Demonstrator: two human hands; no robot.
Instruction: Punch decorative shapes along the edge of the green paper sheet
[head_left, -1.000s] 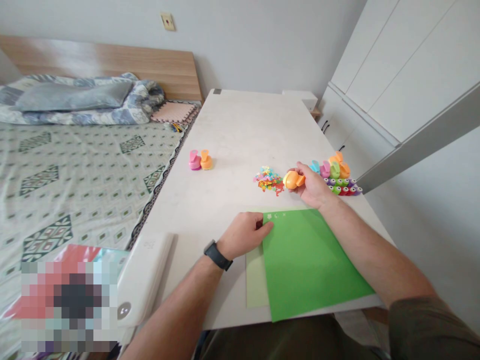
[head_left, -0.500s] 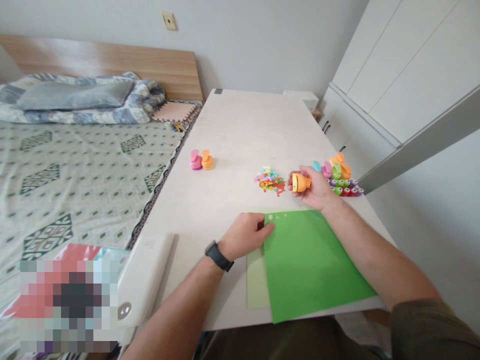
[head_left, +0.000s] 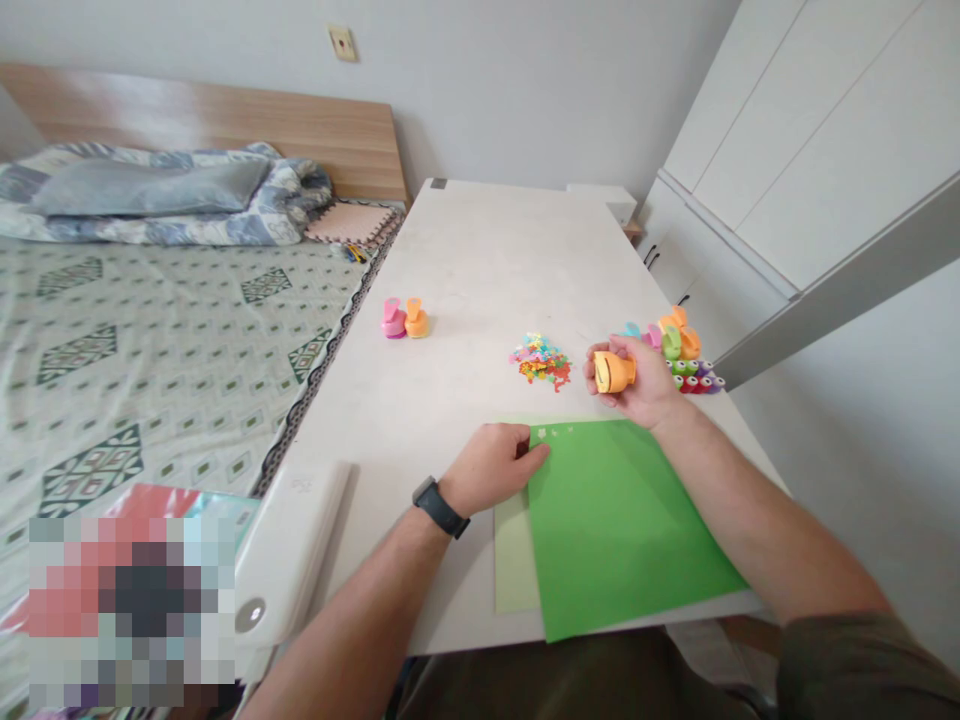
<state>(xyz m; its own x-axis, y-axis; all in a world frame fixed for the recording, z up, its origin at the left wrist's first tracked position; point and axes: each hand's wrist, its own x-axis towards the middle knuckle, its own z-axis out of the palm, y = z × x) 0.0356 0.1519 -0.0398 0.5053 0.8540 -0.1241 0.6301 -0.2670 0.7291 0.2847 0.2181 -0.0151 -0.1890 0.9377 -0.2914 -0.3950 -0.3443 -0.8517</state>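
Note:
A green sheet (head_left: pixel 630 530) lies on a pale green sheet (head_left: pixel 514 560) at the table's front, with small cut-out shapes along its upper left edge. My left hand (head_left: pixel 499 465) pinches the green sheet's upper left corner between thumb and fingers. Above the sheet's far edge, my right hand (head_left: pixel 645 385) is wrapped round an orange craft punch (head_left: pixel 615 372), its flat face turned left. A pile of small colourful paper cut-outs (head_left: pixel 540 362) lies just left of that hand.
A pink punch (head_left: pixel 393 320) and another orange punch (head_left: pixel 416 320) stand at the left of the white table (head_left: pixel 510 240). More punches (head_left: pixel 679 338) and several small coloured bottles (head_left: pixel 694 377) stand at the right. A white device (head_left: pixel 296 550) lies front left, beside the bed (head_left: pixel 172 330).
My right hand has moved slightly right with the orange punch, which is now turned a little differently. My left hand keeps its hold on the green sheet's corner.

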